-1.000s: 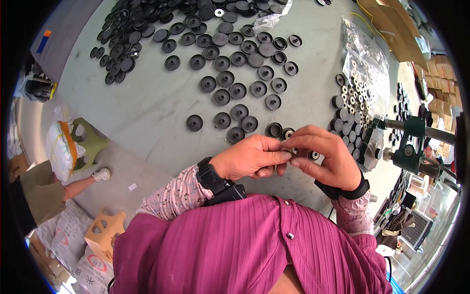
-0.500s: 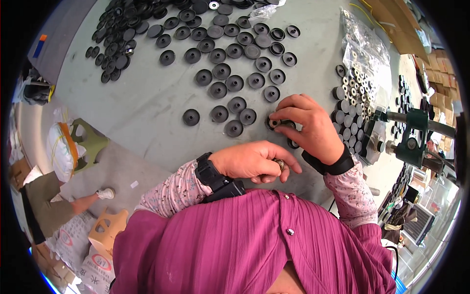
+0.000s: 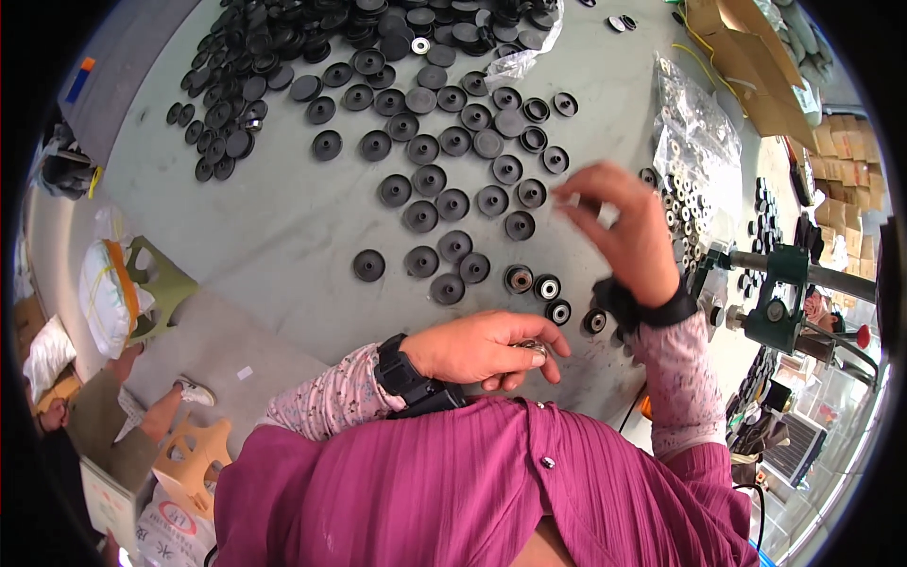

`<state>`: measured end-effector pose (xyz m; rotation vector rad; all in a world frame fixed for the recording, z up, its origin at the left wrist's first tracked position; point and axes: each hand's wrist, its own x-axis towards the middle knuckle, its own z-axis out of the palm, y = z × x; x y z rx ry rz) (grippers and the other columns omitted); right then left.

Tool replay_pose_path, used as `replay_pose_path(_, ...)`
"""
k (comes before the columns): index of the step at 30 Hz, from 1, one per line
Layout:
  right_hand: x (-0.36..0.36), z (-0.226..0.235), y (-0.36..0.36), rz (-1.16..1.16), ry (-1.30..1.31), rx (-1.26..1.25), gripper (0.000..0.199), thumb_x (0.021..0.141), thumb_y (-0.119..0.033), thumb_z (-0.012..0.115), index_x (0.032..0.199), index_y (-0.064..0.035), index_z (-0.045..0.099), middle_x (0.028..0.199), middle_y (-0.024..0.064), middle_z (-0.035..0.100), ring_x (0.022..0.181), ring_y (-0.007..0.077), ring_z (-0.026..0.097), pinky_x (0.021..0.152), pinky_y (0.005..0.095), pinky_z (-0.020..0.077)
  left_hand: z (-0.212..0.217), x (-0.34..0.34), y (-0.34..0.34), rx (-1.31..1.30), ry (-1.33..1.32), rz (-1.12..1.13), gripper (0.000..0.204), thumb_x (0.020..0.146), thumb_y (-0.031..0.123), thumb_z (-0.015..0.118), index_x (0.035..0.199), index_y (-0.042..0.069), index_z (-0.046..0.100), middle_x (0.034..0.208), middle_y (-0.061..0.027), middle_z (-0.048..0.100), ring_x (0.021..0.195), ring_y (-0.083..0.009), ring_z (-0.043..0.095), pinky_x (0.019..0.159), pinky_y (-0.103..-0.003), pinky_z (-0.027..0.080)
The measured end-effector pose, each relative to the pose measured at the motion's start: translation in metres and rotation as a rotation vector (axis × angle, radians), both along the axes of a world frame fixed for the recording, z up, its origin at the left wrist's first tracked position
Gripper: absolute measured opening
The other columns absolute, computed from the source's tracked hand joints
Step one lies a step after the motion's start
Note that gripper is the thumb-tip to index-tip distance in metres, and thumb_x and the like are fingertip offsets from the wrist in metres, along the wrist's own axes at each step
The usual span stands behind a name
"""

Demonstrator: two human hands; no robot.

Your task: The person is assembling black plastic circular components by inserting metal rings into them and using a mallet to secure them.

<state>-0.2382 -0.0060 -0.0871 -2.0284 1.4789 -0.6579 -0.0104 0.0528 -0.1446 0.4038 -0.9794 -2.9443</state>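
The left hand (image 3: 475, 348) grips a small round silver metal ring (image 3: 534, 347), likely hard, slippery and best pinched by its rim; I can't tell if the right hand (image 3: 628, 225) holds anything.

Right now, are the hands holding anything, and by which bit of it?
The left hand holds a small metal piece in its curled fingers; which part is gripped is hidden. Whether the right hand holds anything, I can't tell.
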Motion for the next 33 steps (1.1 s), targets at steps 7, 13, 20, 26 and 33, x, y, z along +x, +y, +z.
replay_pose_path(7, -0.007, -0.023, -0.090, -0.041, 0.263, -0.067, 0.021, 0.085, -0.014, 0.077, 0.102, -0.0026, 0.075, 0.099, 0.0143, 0.068, 0.088, 0.0339, 0.069, 0.082, 0.0430, 0.0556, 0.002, -0.003, -0.005, -0.032, 0.012, -0.063, 0.030, 0.110, 0.017, 0.054, 0.135, 0.003, 0.061, 0.097, -0.0041, 0.072, 0.063, -0.0030, 0.047, 0.054, -0.019, 0.038)
replay_pose_path(13, -0.014, -0.024, -0.091, -0.017, 0.392, -0.023, 0.021, 0.080, -0.010, 0.071, 0.099, -0.0009, 0.074, 0.099, 0.0171, 0.069, 0.098, 0.0377, 0.068, 0.089, 0.0452, 0.0551, 0.001, -0.003, -0.001, -0.010, -0.056, -0.021, 0.032, 0.110, 0.018, 0.053, 0.136, 0.004, 0.065, 0.091, -0.0026, 0.072, 0.062, -0.0019, 0.047, 0.052, -0.018, 0.037)
replay_pose_path(20, -0.066, -0.016, -0.038, -0.095, 0.440, 0.073, 0.020, 0.078, -0.005, 0.070, 0.097, -0.0010, 0.072, 0.098, 0.0173, 0.069, 0.097, 0.0377, 0.068, 0.086, 0.0458, 0.0549, 0.000, -0.004, -0.003, -0.018, -0.068, 0.008, 0.031, 0.111, 0.017, 0.051, 0.134, 0.001, 0.064, 0.100, -0.0087, 0.075, 0.062, -0.0021, 0.054, 0.050, -0.017, 0.038)
replay_pose_path(26, -0.053, -0.001, 0.043, -0.054, 0.258, 0.132, 0.022, 0.081, 0.000, 0.072, 0.103, -0.0012, 0.073, 0.099, 0.0140, 0.070, 0.086, 0.0330, 0.071, 0.078, 0.0411, 0.0568, 0.003, -0.012, -0.006, -0.017, -0.141, 0.174, 0.022, 0.108, 0.017, 0.057, 0.121, 0.001, 0.067, 0.098, -0.0102, 0.074, 0.060, -0.0035, 0.053, 0.049, -0.018, 0.037)
replay_pose_path(33, -0.041, 0.054, 0.093, -0.034, -0.202, 0.232, 0.032, 0.080, -0.002, 0.081, 0.112, -0.0043, 0.076, 0.099, 0.0097, 0.072, 0.079, 0.0219, 0.072, 0.073, 0.0321, 0.0576, 0.034, -0.049, -0.025, -0.309, -0.380, 0.323, 0.031, 0.094, 0.025, 0.080, 0.111, 0.000, 0.076, 0.080, 0.0005, 0.068, 0.060, -0.0029, 0.050, 0.050, -0.021, 0.035)
